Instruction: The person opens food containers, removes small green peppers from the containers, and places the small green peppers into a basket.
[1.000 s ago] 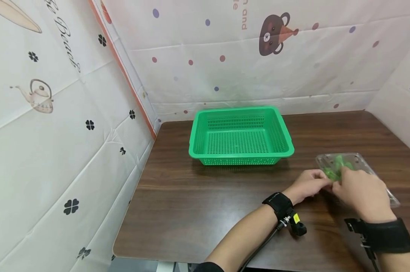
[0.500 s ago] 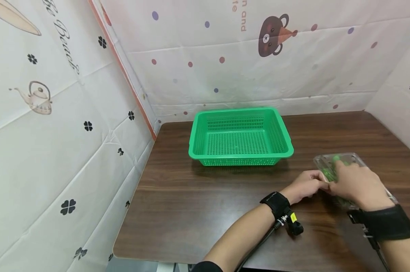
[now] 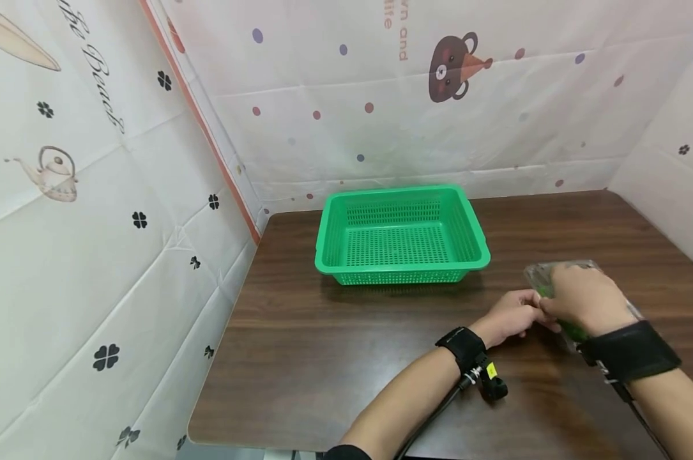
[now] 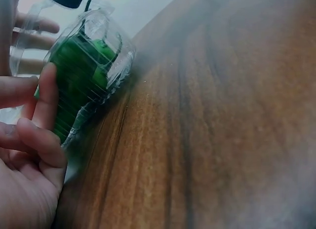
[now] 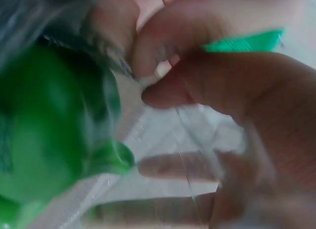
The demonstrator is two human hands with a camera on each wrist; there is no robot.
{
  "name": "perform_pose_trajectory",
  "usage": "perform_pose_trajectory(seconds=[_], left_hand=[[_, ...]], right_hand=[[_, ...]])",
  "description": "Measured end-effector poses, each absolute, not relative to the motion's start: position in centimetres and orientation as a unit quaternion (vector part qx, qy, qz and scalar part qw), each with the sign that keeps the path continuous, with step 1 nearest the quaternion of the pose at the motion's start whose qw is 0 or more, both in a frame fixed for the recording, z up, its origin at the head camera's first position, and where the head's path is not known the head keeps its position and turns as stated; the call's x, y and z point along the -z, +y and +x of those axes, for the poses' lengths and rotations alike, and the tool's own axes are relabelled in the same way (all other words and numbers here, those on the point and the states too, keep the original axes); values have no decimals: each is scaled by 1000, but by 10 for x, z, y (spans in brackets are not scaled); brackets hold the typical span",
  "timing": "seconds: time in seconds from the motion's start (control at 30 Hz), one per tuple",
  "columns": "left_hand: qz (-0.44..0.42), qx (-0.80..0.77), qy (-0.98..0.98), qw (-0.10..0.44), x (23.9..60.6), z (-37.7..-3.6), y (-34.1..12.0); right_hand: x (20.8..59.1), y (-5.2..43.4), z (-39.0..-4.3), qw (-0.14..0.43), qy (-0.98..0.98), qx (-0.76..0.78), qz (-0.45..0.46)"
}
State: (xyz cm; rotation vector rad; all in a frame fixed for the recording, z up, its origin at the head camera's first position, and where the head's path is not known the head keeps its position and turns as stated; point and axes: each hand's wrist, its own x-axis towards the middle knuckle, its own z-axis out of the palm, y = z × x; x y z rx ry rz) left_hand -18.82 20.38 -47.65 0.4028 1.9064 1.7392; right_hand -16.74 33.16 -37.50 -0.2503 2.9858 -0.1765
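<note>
— What's the setting?
— A dark wood desk (image 3: pixel 335 345) boxed in by white printed sheets with dots, clovers, a teapot and a bear. A green basket (image 3: pixel 402 235) sits toward the desk's far edge, about mid-way along it, and nothing shows inside.

— And the hands?
— Both meet near the right edge of the desk, at a clear box (image 3: pixel 544 281) holding something green. The box lies on the desk, well apart from the basket and nearer the person.

— What is the right hand (image 3: pixel 576 297) doing?
— It lies over the top of the box, fingers curled round it; its wrist view shows a thumb (image 5: pixel 197 86) pressed on the clear plastic, with the green contents (image 5: pixel 54 125) blurred beneath.

— The left hand (image 3: pixel 513 316)?
— It is at the box's left end. In its wrist view the fingertips (image 4: pixel 47 98) touch the ribbed side of the box, fingers loosely bent, not clearly wrapped round it. Both wrists wear black straps.
</note>
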Motion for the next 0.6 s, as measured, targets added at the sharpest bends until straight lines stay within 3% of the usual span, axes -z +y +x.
perform_pose_trajectory(seconds=[0.23,0.6], left_hand=[[152,-649,703,250,475,-186,203],[148,-643,708,253,476,-183,203]], right_hand=[[371,316,-166,69,994,52,-68],[368,312,-166,115,991,48,-56]])
